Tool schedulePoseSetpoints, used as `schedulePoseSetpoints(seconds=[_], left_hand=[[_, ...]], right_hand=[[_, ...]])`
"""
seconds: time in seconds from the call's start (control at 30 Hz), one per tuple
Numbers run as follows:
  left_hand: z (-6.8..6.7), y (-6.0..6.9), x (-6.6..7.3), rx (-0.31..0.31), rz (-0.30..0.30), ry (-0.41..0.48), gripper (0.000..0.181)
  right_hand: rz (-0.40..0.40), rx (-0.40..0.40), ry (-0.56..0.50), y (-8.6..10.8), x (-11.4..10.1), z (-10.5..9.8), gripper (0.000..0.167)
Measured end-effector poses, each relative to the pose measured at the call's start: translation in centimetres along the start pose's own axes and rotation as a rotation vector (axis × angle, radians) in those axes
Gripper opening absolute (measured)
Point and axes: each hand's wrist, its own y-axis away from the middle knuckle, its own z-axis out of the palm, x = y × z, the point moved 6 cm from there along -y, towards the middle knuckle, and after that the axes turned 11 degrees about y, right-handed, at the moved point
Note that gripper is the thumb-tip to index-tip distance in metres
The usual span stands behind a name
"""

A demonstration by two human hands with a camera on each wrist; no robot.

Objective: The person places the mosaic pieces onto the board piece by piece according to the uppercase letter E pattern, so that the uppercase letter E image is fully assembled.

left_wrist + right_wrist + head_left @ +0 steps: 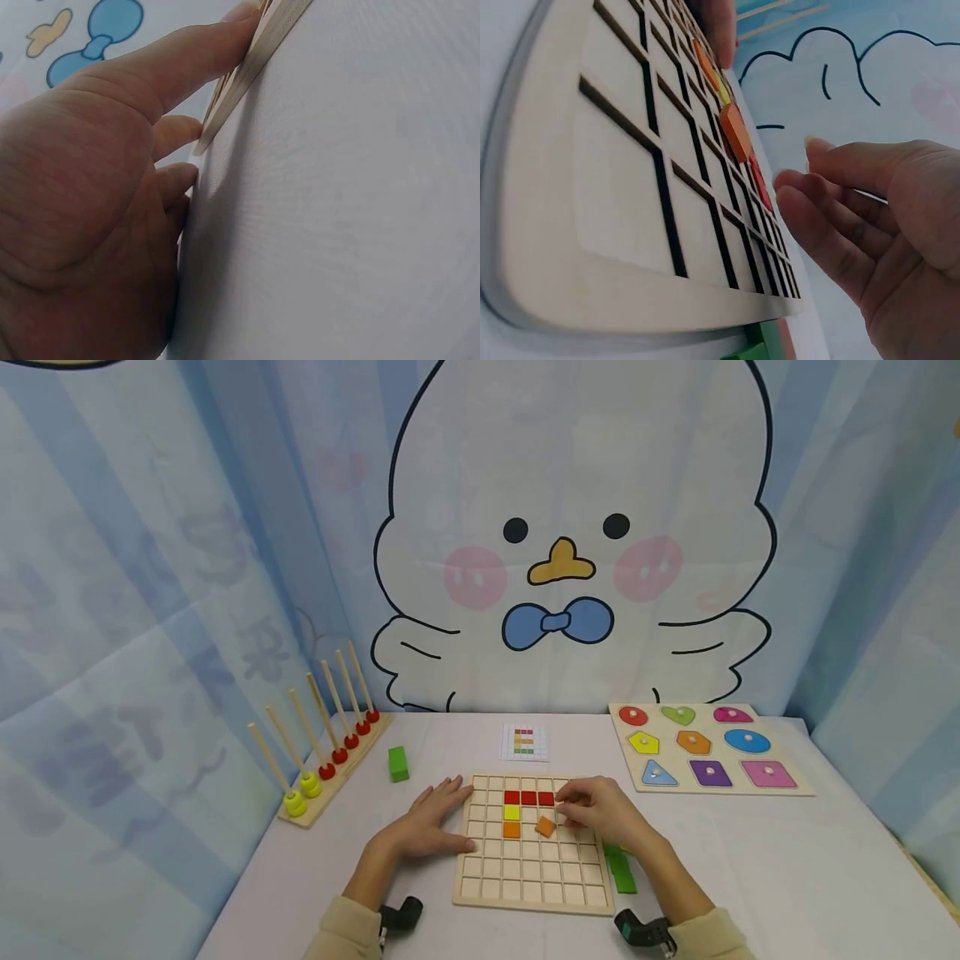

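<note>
A wooden grid board (534,893) lies on the table. Three red tiles (528,797), a yellow tile (512,812) and an orange tile (512,830) sit in its cells. Another orange tile (545,827), also visible as an orange block (736,133) in the right wrist view, rests askew on the grid. My left hand (427,823) touches the board's left edge with thumb and fingers spread. Above the board's right part hovers my right hand (602,812), fingers loosely bent. Nothing shows between its thumb and fingertips (789,180) in the right wrist view.
Green pieces (621,870) lie beside the board's right edge, partly under my right arm. A green block (398,764) and a pattern card (525,742) are behind the board. A peg stand with rings (340,777) stands left; a shape puzzle (712,750) lies right.
</note>
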Motion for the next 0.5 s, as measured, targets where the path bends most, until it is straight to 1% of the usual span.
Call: schedulePoseSetpoints(seconds=[0.1, 0.13, 0.33, 0.4, 0.5], left_hand=[[0.0, 0.0, 0.0, 0.003, -0.001, -0.001, 0.096], [0.0, 0.0, 0.0, 0.003, -0.001, -0.001, 0.096], [0.0, -0.1, -0.1, 0.005, -0.006, -0.006, 0.096], [0.0, -0.1, -0.1, 0.004, -0.009, -0.006, 0.096], [0.0, -0.1, -0.1, 0.003, -0.009, -0.004, 0.097]], right_hand=[[-0.033, 0.008, 0.120, -0.1, -0.4, 0.8, 0.011], [-0.046, 0.004, 0.143, -0.1, -0.5, 1.1, 0.011], [-0.150, -0.089, 0.201, -0.1, -1.5, 2.9, 0.017], [-0.168, -0.095, 0.222, -0.1, -1.8, 3.2, 0.016], [-0.169, -0.087, 0.235, -0.1, -2.2, 3.4, 0.014]])
